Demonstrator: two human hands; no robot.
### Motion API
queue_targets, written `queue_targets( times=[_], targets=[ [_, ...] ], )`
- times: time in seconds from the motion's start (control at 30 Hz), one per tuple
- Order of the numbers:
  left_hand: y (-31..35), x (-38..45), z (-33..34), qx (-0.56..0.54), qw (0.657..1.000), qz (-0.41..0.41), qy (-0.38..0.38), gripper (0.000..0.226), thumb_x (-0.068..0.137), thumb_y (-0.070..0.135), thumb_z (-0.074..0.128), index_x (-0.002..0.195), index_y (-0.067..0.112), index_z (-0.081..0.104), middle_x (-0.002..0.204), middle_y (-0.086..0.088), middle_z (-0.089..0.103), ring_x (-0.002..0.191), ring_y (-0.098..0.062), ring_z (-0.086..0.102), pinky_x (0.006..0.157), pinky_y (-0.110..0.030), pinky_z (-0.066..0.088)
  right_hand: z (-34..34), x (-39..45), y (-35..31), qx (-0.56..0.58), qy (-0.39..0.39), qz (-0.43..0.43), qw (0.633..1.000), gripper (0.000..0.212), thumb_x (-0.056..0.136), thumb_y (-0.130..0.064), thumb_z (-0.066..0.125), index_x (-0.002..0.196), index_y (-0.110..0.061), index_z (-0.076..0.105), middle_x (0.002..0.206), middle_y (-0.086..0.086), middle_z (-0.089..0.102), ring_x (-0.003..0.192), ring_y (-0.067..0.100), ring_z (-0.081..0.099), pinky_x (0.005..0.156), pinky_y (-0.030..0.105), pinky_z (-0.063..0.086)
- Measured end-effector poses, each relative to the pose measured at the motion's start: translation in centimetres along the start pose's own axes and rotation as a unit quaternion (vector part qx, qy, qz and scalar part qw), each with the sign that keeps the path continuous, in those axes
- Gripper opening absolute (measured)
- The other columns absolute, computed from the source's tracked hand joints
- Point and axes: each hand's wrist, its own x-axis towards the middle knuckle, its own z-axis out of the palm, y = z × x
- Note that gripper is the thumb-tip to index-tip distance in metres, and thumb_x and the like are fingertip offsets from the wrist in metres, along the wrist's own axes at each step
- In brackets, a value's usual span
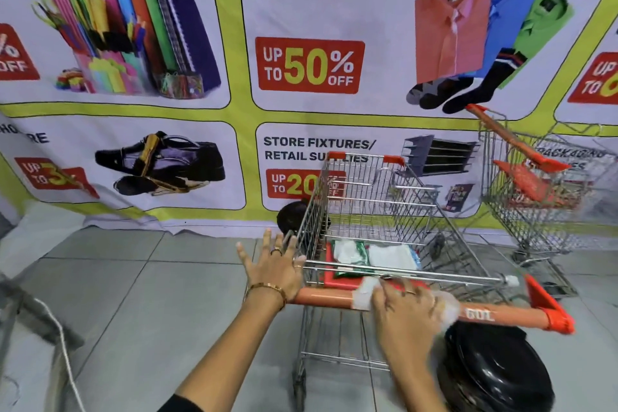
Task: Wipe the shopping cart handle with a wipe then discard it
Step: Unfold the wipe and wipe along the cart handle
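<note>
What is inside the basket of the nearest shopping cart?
In the cart basket, a green-and-white packet and white bags lie on a red tray. Whatever is beneath them is covered.

The cart handle (327, 298) is orange, the wipe (363, 296) white, the cart (374, 211) silver wire, the floor (133, 294) grey tile, the banner (234, 110) yellow-green and white.

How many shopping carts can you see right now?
2: the near cart being wiped by the hands, and a second cart behind it to the right, against the banner. Others may be out of frame.
</note>
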Motion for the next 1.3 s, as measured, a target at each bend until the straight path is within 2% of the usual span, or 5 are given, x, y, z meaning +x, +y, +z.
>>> queue_targets(
  times=[0.2,0.47,0.7,1.0,1.3],
  targets=[
    [-0.5,-0.1,0.1,0.008,1.000,0.012,-0.012,0.057,0.093,0.048,0.017,0.147,0.033,0.007,0.159,0.007,0.000,0.145,-0.015,-0.016,0.105,-0.067,-0.015,1.8,-0.7,-4.0,-0.036,-0.028,-0.111,0.993,0.038,0.076,-0.038,0.036,0.077,-0.029,0.073,0.082,-0.003,0.075,0.076,0.026,0.065,0.075,0.038,0.026],
    [-0.5,-0.9,-0.1,0.005,1.000,0.024,-0.010,0.057,0.094,0.051,0.015,0.147,0.033,0.007,0.159,0.004,0.000,0.145,-0.016,-0.016,0.105,-0.067,-0.016,-0.5,1.0,6.0,-0.043,0.078,0.054,0.995,0.050,0.080,-0.030,0.027,0.097,-0.008,0.069,0.102,0.022,0.067,0.096,0.040,0.055,0.091,0.046,0.033],
    [-0.7,-1.1,-0.4,0.017,1.000,0.015,-0.008,0.057,0.093,0.051,0.016,0.147,0.034,0.008,0.159,0.007,0.002,0.146,-0.016,-0.014,0.107,-0.066,-0.013,1.9,-1.3,-2.7,0.014,0.063,-0.095,0.993,0.037,0.079,-0.036,0.039,0.090,-0.024,0.072,0.093,0.006,0.074,0.090,0.032,0.063,0.087,0.039,0.029],
    [0.0,-1.2,-0.4,0.006,1.000,0.001,-0.006,0.058,0.094,0.049,0.017,0.148,0.031,0.006,0.159,0.007,-0.001,0.145,-0.016,-0.016,0.108,-0.066,-0.012,-0.9,3.8,14.2,0.006,0.098,0.037,0.995,0.057,0.089,-0.038,0.016,0.115,-0.014,0.060,0.122,0.017,0.059,0.119,0.037,0.042,0.105,0.051,0.029],
    [-0.3,-1.0,0.1,0.015,1.000,0.001,0.004,0.059,0.093,0.054,0.016,0.147,0.034,0.006,0.159,0.006,0.000,0.146,-0.016,-0.013,0.111,-0.063,-0.007,2.9,-2.2,-0.9,0.090,0.073,-0.095,0.989,0.052,0.095,-0.045,0.018,0.102,-0.024,0.065,0.106,0.004,0.069,0.105,0.023,0.041,0.097,0.041,0.025]
  ],
)
